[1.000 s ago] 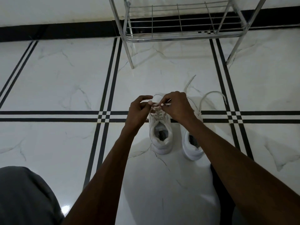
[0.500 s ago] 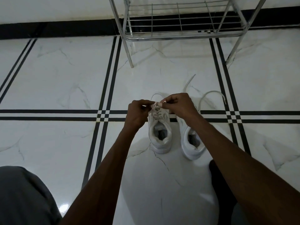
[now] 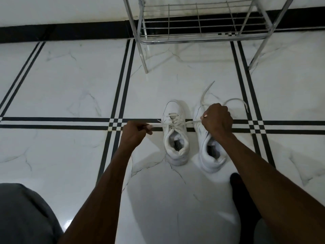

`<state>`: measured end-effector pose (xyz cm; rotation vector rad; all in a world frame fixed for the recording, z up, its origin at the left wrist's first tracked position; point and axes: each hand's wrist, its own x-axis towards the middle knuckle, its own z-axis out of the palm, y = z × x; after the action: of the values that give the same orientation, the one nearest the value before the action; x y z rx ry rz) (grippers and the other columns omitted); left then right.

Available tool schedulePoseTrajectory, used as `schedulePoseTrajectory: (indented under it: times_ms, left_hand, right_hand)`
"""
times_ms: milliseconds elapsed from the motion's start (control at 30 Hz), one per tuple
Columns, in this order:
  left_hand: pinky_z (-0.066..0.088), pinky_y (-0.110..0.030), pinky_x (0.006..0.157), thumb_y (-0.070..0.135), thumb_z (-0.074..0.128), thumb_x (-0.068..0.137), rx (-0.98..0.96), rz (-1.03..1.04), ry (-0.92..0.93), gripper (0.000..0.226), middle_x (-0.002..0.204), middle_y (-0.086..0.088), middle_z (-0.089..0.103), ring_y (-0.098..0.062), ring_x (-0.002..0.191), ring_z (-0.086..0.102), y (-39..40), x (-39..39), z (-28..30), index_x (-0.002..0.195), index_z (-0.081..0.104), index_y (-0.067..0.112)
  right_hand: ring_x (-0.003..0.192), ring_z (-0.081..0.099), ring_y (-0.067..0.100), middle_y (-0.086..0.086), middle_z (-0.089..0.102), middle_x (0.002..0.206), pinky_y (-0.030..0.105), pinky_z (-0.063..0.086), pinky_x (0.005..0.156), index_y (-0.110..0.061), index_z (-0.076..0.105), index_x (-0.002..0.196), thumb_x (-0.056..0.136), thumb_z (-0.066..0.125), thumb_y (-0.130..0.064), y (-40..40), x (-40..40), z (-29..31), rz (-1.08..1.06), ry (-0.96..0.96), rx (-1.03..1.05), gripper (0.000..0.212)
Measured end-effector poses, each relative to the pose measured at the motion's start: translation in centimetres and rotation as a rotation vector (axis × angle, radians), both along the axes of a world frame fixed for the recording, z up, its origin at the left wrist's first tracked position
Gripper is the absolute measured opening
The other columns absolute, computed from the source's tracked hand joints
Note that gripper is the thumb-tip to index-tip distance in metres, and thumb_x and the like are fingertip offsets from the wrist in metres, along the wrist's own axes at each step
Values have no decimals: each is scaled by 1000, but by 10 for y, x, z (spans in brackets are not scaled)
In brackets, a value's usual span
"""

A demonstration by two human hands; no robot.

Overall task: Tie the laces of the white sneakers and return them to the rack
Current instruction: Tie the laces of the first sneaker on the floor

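Two white sneakers stand side by side on the marble floor, toes pointing away from me. The left sneaker has its lace stretched taut to both sides across its top. My left hand grips one end of that lace to the left of the shoe. My right hand grips the other end, over the front of the right sneaker and hiding part of it. The right sneaker's loose lace lies on the floor beyond my right hand.
A metal wire shoe rack stands against the wall just beyond the sneakers, its lowest shelf bare. Black double stripes cross the white floor. My grey-clad knee is at bottom left, and a dark foot sits behind the right sneaker.
My hands were close together over the left sneaker's top; they have moved apart sideways, drawing the lace tight across the shoe.
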<state>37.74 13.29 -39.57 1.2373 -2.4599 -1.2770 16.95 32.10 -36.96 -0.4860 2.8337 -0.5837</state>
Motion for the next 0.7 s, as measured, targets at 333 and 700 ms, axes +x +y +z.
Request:
schedulePoseTrajectory:
  times_ms: [333,700]
  left_hand:
    - [51,-28,73,31,40,110,857,334,438,45,105,-12,70,-13,71,55,40,-16,-3,108,74,1]
    - [32,-20,51,18,28,112,1032,544,542,34,68,2,47,-6,48,34,42,-32,-9,81,42,15]
  right_hand:
    - [71,73,27,18,69,87,30,62,61,-7,48,103,100,45,3,-16,0,0,-247,-928,-953,11]
    - [80,54,18,6,60,95,4,39,48,3,53,104,88,44,11,-24,21,-15,161,-308,-383,21]
